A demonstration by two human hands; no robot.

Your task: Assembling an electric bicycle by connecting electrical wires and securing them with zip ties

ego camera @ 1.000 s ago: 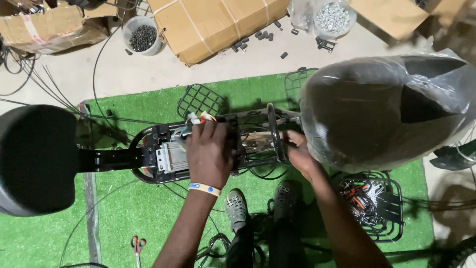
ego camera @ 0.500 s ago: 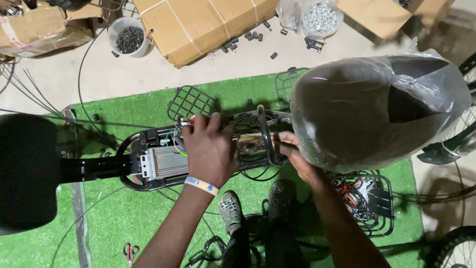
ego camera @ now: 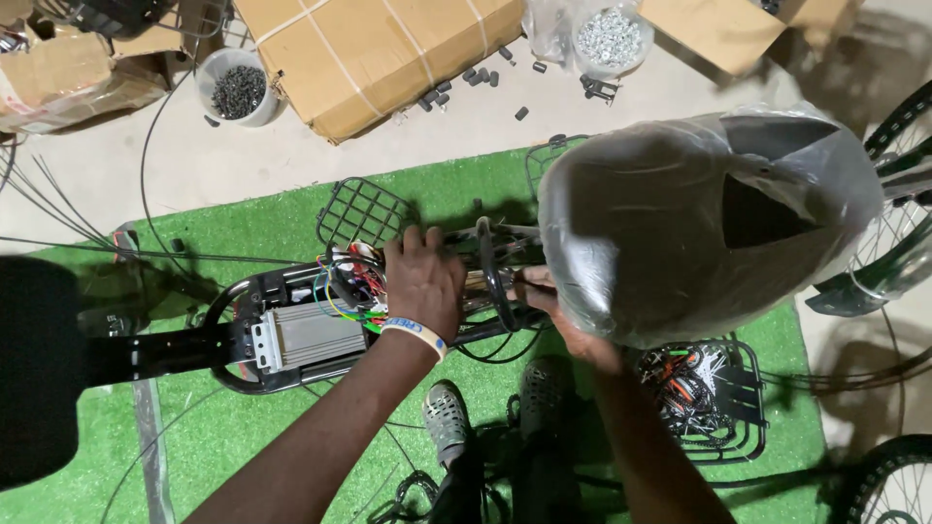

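open black frame housing with coloured wiring

This is an assembly workshop for electric bikes or scooters. On the concrete floor stand cardboard boxes and tubs of bolts and silver screws. A green turf mat carries an opened frame with exposed wiring, wire baskets, and spoked wheels at its right edge.
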